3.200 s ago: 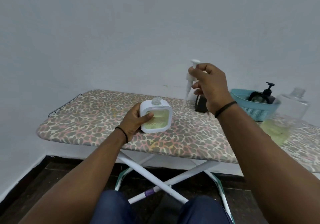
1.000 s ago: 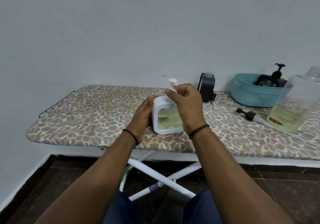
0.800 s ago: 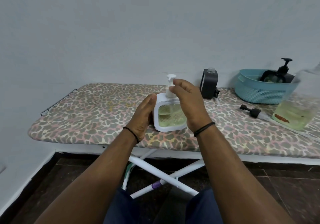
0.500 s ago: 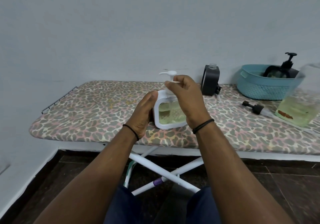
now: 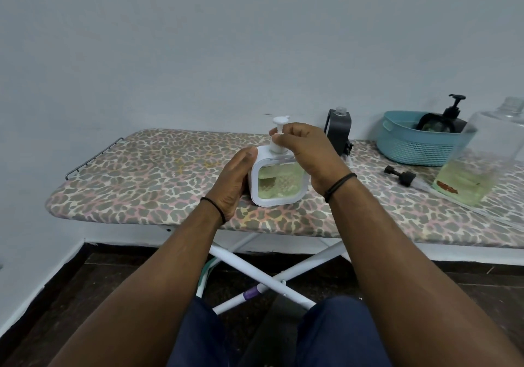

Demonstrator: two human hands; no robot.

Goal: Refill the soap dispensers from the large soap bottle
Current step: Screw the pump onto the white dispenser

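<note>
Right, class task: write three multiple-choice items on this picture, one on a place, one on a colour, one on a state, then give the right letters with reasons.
1. Where does the black pump bottle stand?
A. in the teal basket
B. on the floor
C. beside the white dispenser

2. What colour is the soap in the large soap bottle?
A. blue
B. pale yellow-green
C. red

3. What is the right hand doing?
A. resting flat
B. pinching the white pump
C. lifting the basket

Answers: 1 A, its pump rises above the basket rim; 2 B, the liquid shows through the clear wall; 3 B, fingertips close round the pump stem while the left hand steadies the dispenser.
</note>
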